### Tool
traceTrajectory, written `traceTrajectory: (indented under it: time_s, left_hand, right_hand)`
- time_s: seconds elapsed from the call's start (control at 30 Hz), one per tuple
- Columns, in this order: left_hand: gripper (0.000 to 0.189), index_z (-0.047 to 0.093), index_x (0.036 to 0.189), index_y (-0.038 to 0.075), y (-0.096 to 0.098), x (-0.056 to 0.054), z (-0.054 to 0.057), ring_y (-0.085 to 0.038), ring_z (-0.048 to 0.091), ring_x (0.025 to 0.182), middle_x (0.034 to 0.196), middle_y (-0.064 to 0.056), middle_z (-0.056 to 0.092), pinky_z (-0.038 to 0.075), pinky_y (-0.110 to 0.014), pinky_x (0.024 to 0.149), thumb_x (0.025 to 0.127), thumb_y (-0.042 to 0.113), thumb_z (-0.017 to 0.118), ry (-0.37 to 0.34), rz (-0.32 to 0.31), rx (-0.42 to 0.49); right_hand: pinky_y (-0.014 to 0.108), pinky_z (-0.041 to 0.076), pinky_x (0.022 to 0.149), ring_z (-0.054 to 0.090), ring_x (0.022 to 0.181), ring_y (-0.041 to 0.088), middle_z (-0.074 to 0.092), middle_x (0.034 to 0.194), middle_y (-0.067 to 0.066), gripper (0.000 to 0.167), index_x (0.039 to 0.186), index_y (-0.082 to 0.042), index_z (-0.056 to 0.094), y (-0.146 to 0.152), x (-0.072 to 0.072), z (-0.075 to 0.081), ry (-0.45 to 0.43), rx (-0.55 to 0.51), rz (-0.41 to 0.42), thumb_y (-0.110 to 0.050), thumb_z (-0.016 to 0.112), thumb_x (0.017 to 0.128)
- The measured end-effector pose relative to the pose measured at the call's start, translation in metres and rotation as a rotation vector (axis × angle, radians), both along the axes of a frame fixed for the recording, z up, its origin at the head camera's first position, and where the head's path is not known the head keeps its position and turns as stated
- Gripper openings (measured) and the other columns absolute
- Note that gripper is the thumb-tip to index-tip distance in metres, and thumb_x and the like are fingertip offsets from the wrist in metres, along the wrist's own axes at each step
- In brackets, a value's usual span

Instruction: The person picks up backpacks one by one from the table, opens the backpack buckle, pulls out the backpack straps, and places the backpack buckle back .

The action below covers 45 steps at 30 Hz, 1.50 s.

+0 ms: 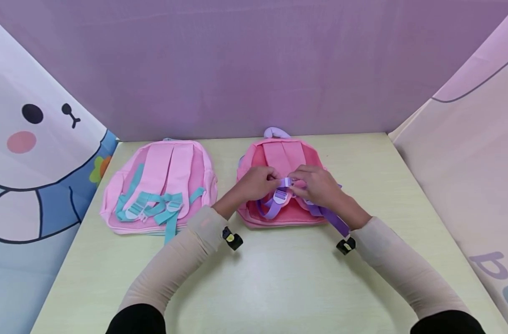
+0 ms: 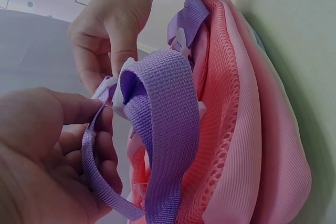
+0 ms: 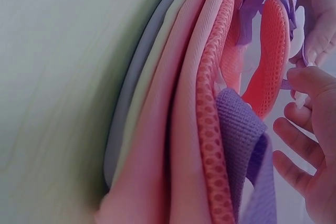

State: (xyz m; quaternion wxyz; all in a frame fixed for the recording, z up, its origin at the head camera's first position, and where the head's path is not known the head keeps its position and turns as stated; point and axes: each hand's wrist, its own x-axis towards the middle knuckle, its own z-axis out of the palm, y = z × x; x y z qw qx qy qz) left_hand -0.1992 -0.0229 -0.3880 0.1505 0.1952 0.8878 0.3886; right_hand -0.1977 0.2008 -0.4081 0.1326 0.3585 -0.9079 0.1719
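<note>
Coral-pink backpack (image 1: 283, 155) lies on the counter (image 1: 270, 278), right of the light-pink backpack (image 1: 155, 167) and apart from it; straps side up, lilac top handle (image 1: 275, 132) pointing toward the purple backdrop (image 1: 254, 69). Both hands are over its middle; left hand (image 1: 260, 183) has thumb and fingers pinched on thin purple webbing (image 2: 90, 153) next to a pale clip (image 1: 285, 182); right hand (image 1: 316, 185) has thumb and index pinched on the clip, its other fingers (image 3: 299, 140) spread apart in the right wrist view; whether the clip is fastened cannot be told. Purple strap end (image 1: 335, 221) hangs below the right hand, toward the forearm; a wide purple loop (image 2: 170, 114) stands beside the left hand in the left wrist view. Light-pink backpack also straps side up; teal straps (image 1: 170, 215) lie across its lower part, one end reaching past the lower edge.
</note>
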Motion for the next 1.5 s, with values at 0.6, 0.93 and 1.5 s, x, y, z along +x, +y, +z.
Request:
traceTrajectory:
  time_s: [0.6, 0.93, 1.5]
  left_hand:
    - [0.015, 0.071, 0.106, 0.015, 0.0037, -0.0023, -0.0006, -0.016, 0.059, 0.083, 0.093, -0.002, 0.064, 0.050, -0.023, 0.068, 0.102, 0.026, 0.061, -0.018, 0.001, -0.001]
    - [0.019, 0.070, 0.116, 0.018, -0.0033, -0.0041, -0.0009, -0.018, 0.062, 0.084, 0.099, -0.003, 0.067, 0.052, -0.026, 0.069, 0.103, 0.025, 0.059, -0.044, -0.020, 0.031]
    - [0.017, 0.072, 0.104, 0.015, 0.0017, -0.0037, -0.0017, -0.015, 0.057, 0.072, 0.090, -0.003, 0.065, 0.048, -0.023, 0.059, 0.101, 0.029, 0.063, -0.047, 0.025, 0.026]
  right_hand:
    - [0.041, 0.061, 0.084, 0.073, 0.096, 0.024, 0.077, 0.107, 0.008, 0.031, 0.112, -0.008, 0.077, -0.0021, 0.0005, 0.0020, -0.025, 0.029, -0.007, -0.028, 0.080, 0.087]
    - [0.042, 0.061, 0.084, 0.073, 0.096, 0.024, 0.077, 0.106, 0.008, 0.034, 0.111, -0.009, 0.077, 0.0000, -0.0005, 0.0027, -0.032, 0.021, -0.033, -0.031, 0.082, 0.086]
    - [0.042, 0.061, 0.083, 0.073, 0.096, 0.024, 0.077, 0.107, 0.009, 0.033, 0.112, -0.008, 0.077, -0.0022, 0.0003, 0.0028, -0.031, 0.034, -0.028, -0.028, 0.081, 0.087]
